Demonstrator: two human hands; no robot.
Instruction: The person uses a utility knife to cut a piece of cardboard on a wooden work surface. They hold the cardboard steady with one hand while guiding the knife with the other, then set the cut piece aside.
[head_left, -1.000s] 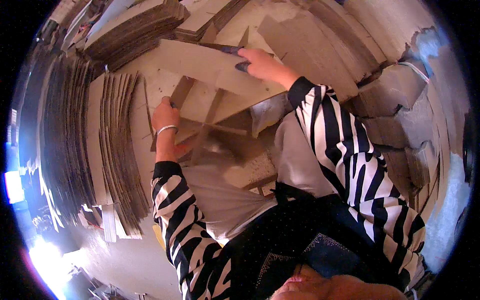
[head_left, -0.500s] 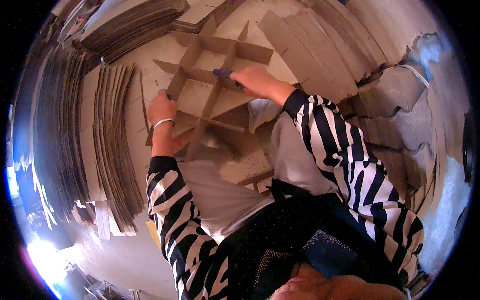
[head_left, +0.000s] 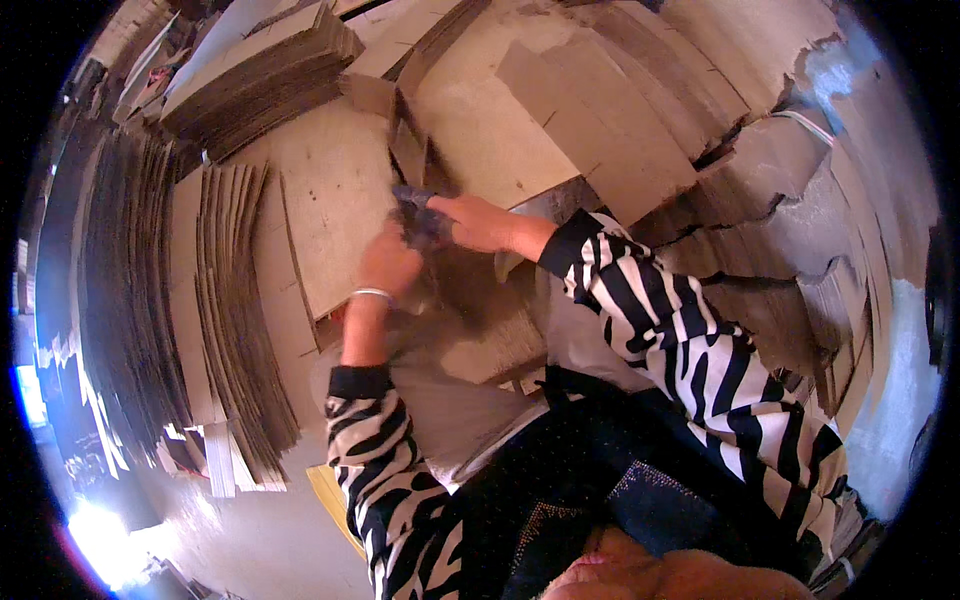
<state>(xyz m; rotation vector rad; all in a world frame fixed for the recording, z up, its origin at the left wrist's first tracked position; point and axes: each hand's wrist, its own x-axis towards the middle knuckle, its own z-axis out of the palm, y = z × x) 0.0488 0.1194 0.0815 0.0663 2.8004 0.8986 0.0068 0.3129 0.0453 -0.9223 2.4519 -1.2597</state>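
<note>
A brown cardboard divider [head_left: 408, 150] is folded nearly flat into a narrow bundle, standing over the pale work board and running away from me. My left hand [head_left: 390, 262] is closed at its near left side, with the fingers partly hidden and blurred. From the right, my right hand [head_left: 475, 222] grips the same bundle, its fingertips wrapped in dark coverings. The two hands are almost touching. Motion smears the near end of the divider below them, above my lap.
Upright cardboard strips [head_left: 130, 290] crowd the left, with a shorter row [head_left: 235, 310] beside them. A stack of cardboard [head_left: 260, 75] lies at the far left of the pale board [head_left: 330, 200]. Slotted cardboard sheets [head_left: 610, 120] rest at the right, near more piled cardboard [head_left: 745, 240].
The divider was spread as an open grid of square cells; now it is collapsed into a narrow bundle. My left hand has moved right, my right hand left and nearer me.
</note>
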